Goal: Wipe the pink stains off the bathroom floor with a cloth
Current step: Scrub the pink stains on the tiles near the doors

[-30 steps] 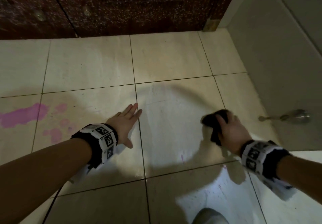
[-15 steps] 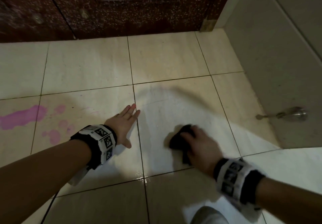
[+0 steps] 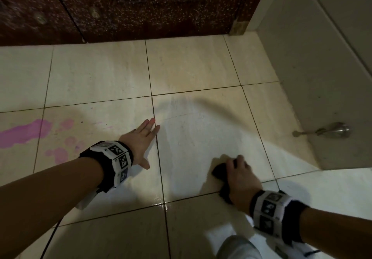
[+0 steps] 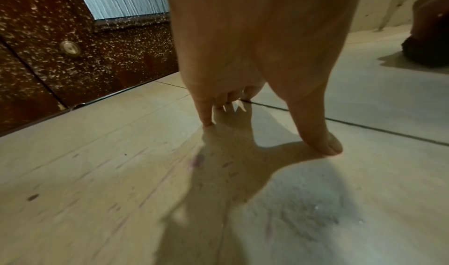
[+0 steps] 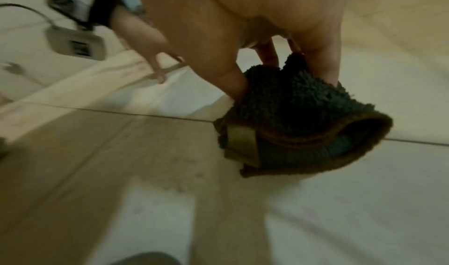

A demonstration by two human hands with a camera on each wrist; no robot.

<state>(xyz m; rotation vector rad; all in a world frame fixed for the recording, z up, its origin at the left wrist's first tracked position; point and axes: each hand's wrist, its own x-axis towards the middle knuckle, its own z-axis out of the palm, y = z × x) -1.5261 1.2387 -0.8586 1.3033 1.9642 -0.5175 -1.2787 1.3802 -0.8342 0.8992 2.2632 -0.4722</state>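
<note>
So the cloth (image 3: pixel 220 173), dark and fuzzy, is bunched on the floor (image 3: pixel 201 141) right by a grout line, with my right hand (image 3: pixel 240 180) curled over it, fingers (image 5: pixel 325 65) dug in. My left hand (image 3: pixel 141 141) is planted flat, fingers straight. I count one big pink stain (image 3: pixel 24 132) plus several small blotches (image 3: pixel 60 154), well off left.
</note>
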